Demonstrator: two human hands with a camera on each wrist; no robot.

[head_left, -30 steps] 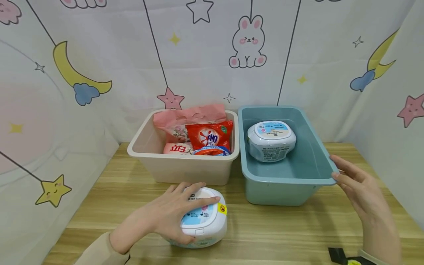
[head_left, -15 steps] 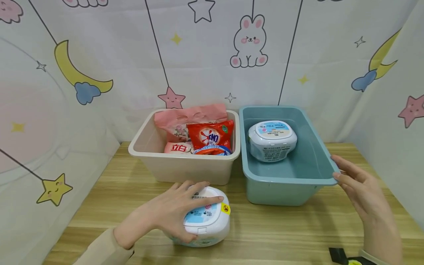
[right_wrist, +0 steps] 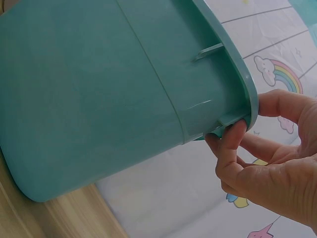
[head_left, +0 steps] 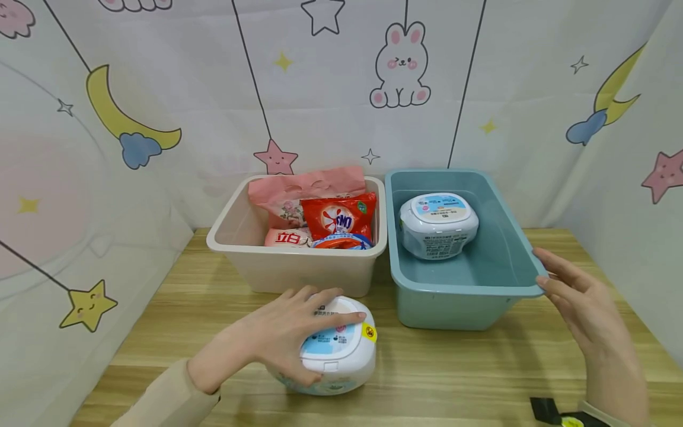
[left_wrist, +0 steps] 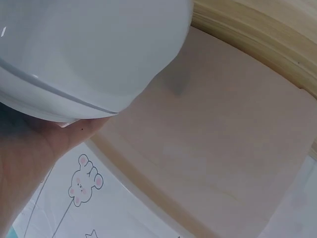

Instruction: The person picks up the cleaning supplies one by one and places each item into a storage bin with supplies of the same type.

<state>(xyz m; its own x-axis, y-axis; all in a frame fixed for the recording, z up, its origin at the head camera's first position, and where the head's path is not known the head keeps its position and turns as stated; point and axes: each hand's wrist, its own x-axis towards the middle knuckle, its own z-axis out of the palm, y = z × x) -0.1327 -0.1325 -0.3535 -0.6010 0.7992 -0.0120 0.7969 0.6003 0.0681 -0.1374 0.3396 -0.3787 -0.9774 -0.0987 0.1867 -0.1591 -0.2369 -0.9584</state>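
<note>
- Lower centre of the frame: our left hand grips a white tub from above, thumb curled on its near side, fingers spread across the lid. Whether the tub bears on the wooden table we cannot tell.
- Smooth, rounded sides probably offer little grip, so we should press thumb and fingers firmly toward each other and carry the weight by the body, not the lid.
- Right of centre: our right hand pinches the near right corner of the blue bin, thumb and fingers closed on its rim. A light, steady hold seems best; pulling down could tip it.
- Inside that bin, toward its left, sits a second white tub, with bare floor to its right.
- Just behind our gripped tub, at centre, stands the beige bin of detergent packets; we should mind our knuckles near its front wall.
</note>
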